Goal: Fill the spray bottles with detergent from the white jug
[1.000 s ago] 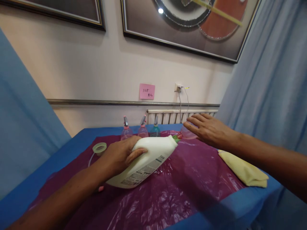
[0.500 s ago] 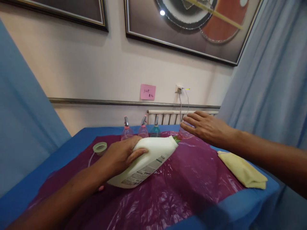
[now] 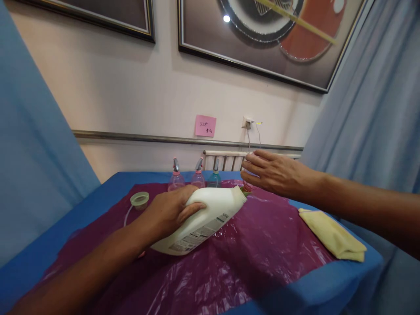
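Note:
My left hand (image 3: 170, 208) grips a white detergent bottle (image 3: 210, 210) by its handle. The bottle is tipped to the right, and its open neck with a green spout (image 3: 244, 191) points toward my right hand (image 3: 275, 173). My right hand is curled around a clear pink bottle (image 3: 247, 186), mostly hidden behind the fingers. That bottle's visible part is right at the spout; whether they touch I cannot tell. Behind the detergent bottle stand two pink spray bottles (image 3: 176, 179) and a blue-green spray bottle (image 3: 214, 178).
A purple plastic sheet (image 3: 262, 232) covers much of the blue-clothed table (image 3: 315, 284). A pale green round cap (image 3: 139, 199) with a tube lies at the left. A folded yellow cloth (image 3: 333, 234) rests by the right edge. Blue curtains (image 3: 367, 109) hang at both sides.
My right hand has moved a little left, closer to the detergent bottle's spout, and more of the pink bottle is covered. The whole view has shifted slightly.

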Motion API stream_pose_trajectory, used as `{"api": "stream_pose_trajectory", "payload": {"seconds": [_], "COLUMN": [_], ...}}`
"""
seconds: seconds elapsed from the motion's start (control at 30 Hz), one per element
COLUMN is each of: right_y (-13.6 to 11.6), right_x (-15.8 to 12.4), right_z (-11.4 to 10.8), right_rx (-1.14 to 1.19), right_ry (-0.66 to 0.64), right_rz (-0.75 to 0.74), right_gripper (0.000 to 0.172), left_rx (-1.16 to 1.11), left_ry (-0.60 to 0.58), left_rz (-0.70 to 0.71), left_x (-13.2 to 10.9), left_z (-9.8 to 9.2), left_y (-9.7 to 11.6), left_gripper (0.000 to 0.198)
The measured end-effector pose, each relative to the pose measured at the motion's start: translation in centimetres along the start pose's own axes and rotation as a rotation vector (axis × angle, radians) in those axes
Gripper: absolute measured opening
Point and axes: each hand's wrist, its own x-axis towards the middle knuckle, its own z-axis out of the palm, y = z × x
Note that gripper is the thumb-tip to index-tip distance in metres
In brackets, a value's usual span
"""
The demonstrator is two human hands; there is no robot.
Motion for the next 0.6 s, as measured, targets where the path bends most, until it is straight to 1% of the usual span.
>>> {"api": "stream_pose_trajectory", "payload": {"seconds": [0.1,0.23,0.43,0.5,0.6], "right_y": [-0.38,-0.47,-0.34,-0.38,-0.49], "right_x": [0.76,1.08,1.02,1.05,0.95], "right_z": [-0.62,-0.49,0.07,-0.09,-0.56], "right_rx": [-0.082,-0.027,0.051,0.034,-0.069], "right_ry": [-0.056,-0.019,0.010,0.015,-0.010], "right_rz": [-0.042,-0.053,-0.043,-0.046,-0.062], "right_gripper": [0.037,0.035,0.045,0.042,0.033], "left_rx": [0.000,0.014,0.010,0.010,0.006], "left_ry": [0.004,0.005,0.004,0.010,0.015], "left_rz": [0.005,-0.002,0.008,0.004,-0.007], "left_x": [-0.02,-0.12,-0.21,-0.23,-0.29], "left_z": [-0.01,-0.12,-0.20,-0.23,-0.34], "left_y": [0.05,0.17,0.25,0.31,0.45], "left_gripper": [0.047,0.048,0.045,0.043,0.041]}}
